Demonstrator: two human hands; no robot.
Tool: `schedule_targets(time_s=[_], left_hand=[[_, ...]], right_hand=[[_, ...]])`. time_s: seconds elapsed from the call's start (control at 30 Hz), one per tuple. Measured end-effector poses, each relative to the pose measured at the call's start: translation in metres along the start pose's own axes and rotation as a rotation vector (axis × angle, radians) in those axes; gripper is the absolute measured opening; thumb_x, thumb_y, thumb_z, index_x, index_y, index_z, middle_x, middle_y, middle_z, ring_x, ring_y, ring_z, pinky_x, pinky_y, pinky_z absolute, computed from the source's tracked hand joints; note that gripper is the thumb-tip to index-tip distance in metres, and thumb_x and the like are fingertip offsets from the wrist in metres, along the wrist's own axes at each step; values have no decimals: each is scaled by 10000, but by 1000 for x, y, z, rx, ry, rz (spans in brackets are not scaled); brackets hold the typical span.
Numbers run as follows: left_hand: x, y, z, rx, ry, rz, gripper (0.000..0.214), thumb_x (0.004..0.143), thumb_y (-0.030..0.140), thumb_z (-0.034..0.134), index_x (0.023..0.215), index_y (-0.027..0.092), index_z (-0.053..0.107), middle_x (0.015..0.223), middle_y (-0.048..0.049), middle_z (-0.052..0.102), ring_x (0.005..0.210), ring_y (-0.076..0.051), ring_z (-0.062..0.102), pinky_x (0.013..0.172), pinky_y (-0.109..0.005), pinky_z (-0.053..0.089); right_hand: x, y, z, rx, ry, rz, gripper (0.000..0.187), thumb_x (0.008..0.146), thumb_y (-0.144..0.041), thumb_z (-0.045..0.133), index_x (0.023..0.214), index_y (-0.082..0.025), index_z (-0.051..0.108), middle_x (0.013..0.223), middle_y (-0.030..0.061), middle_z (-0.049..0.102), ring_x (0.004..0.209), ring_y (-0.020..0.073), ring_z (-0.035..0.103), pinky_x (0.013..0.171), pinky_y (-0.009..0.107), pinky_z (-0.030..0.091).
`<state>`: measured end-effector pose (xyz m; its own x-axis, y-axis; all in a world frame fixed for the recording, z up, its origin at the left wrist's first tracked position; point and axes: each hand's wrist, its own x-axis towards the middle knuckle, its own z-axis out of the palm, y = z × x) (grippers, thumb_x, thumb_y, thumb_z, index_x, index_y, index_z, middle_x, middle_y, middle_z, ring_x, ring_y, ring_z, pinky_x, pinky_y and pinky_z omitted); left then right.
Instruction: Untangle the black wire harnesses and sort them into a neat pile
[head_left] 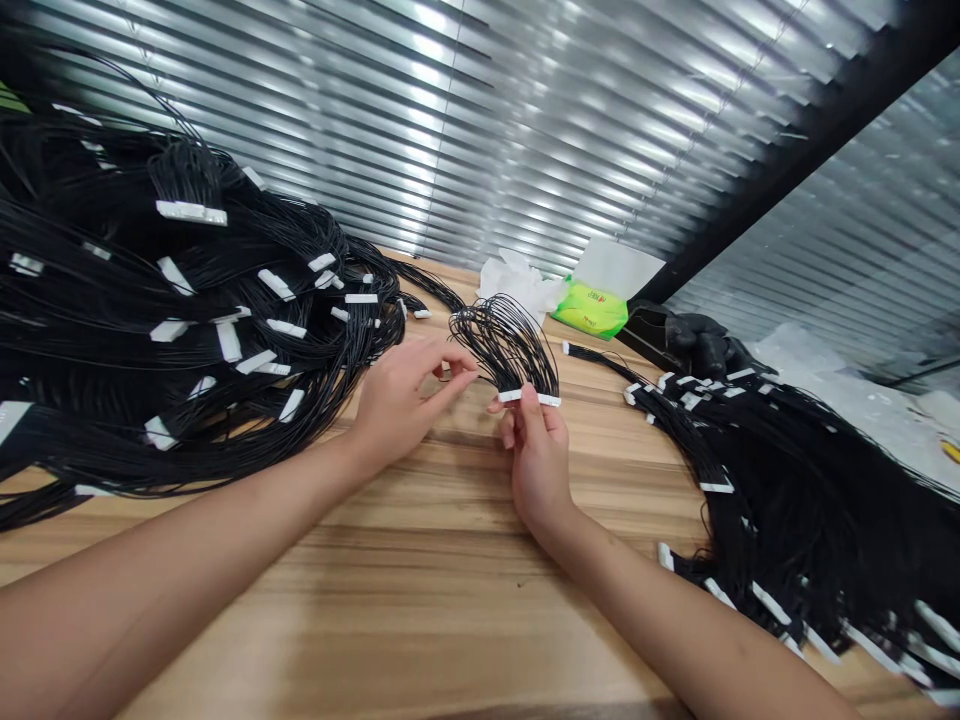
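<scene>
My right hand (538, 455) grips a long white connector (531, 397) between thumb and fingers, just above the table. Many thin black wires (506, 335) rise from this connector and loop back behind it. To the left of it, my left hand (412, 390) has its thumb and index finger brought together in a pinch. A single black wire appears to run from these fingertips toward the loop; its end is too small to make out. The left hand is apart from the white connector.
A large heap of black wire harnesses (300, 290) with white connectors covers the left side. Another pile of harnesses (795, 490) lies on the right. Behind the hands are crumpled white tissue (517, 278) and a green tissue pack (591, 308), before a corrugated metal wall (390, 120).
</scene>
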<state>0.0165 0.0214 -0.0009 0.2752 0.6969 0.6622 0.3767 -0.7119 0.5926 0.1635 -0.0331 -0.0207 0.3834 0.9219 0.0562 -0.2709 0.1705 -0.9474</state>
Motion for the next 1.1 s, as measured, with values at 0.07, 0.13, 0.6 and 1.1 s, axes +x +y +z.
schedule_targets(time_s=[0.07,0.13,0.6,1.1], left_hand=[[0,1,-1,73,-21,97,145,911,308,550,925,214,661,926,-18,673,885,-160,588,795,-293,401],[1,1,-1,140,-31,133,164,919,313,535,962,231,670,996,-29,663,953,-174,578,820,-305,388],[4,-6,-4,228,-221,180,209,951,345,452,915,202,600,1037,-56,623,981,-201,538,825,-324,360],[4,-12,-8,210,-116,103,368,959,301,363,643,195,520,634,12,593,664,-151,524,824,-369,313]], right_hand=[[0,-1,1,-8,-3,5,319,810,-472,621,684,-182,580,647,-6,638,466,76,325,481,251,277],[-1,-1,2,-25,-7,1,323,806,-478,621,683,-184,575,629,-10,629,461,78,320,478,253,279],[0,1,0,-44,-35,15,345,808,-489,616,648,-185,579,603,-3,616,474,93,350,497,256,308],[6,-9,2,340,-197,307,228,765,-417,648,700,-244,514,615,-67,445,461,96,221,576,289,409]])
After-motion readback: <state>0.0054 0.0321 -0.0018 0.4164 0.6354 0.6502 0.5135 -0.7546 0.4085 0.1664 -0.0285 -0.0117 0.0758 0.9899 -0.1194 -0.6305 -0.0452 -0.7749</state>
